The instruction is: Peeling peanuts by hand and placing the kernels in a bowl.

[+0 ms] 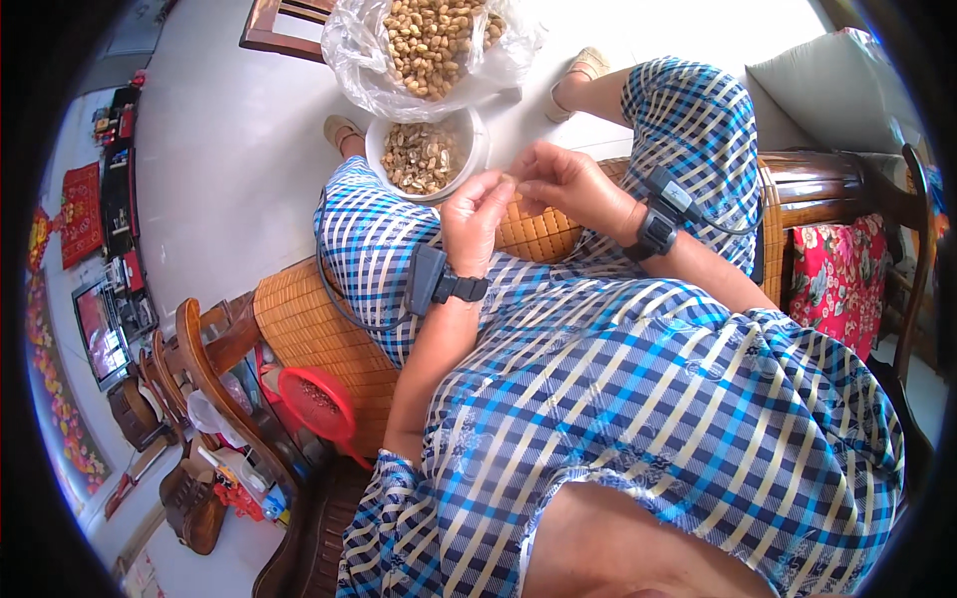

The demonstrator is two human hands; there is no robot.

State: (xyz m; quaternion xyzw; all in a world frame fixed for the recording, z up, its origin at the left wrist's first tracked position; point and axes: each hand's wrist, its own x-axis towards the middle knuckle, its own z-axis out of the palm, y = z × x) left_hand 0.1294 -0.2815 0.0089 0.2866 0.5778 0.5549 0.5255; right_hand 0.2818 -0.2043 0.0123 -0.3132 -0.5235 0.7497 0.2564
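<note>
Over my lap, my left hand (471, 221) and my right hand (580, 191) meet fingertip to fingertip. Both are closed in a pinch; whatever small thing sits between the fingers is hidden. Just beyond them, between my legs, a white bucket (478, 149) holds broken peanut shells (419, 159). Behind and above it, a clear plastic bag (354, 60) gapes around a heap of unshelled peanuts (434, 45). At my left side, on the bench seat, rests a red plastic basket (344, 424) with small reddish-brown kernels (311, 397) in it.
I sit on a wooden bench with a woven bamboo mat (309, 309). A wooden stool (274, 28) stands at the far left of the bag. To my right lie a red floral cushion (837, 279) and a large pale sack (837, 85). Cables run from both wrist straps.
</note>
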